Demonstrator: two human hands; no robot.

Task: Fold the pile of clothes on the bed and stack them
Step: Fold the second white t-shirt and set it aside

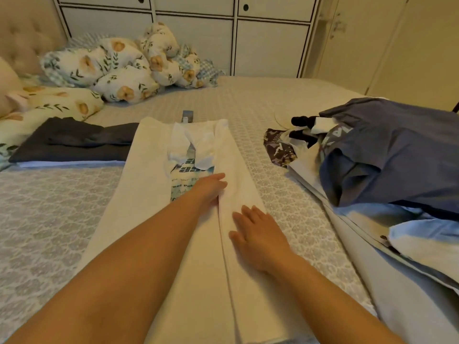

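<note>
Both forearms reach forward, right hand [258, 234] flat, left hand [211, 188] apparently flat, fingers straight, on white shirt [154, 194].

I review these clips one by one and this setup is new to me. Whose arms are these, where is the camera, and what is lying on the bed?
There is no robot: a person wears one wide-angle camera on the head, looking down at two bare hands. The left hand and right hand both lie flat on a white T-shirt, its sides folded inward, pressing it rather than holding it. To the left sits a stack of folded dark clothes; to the right is the unfolded pile. All rest on the patterned bed cover, with floral bedding bunched at the far side.
</note>
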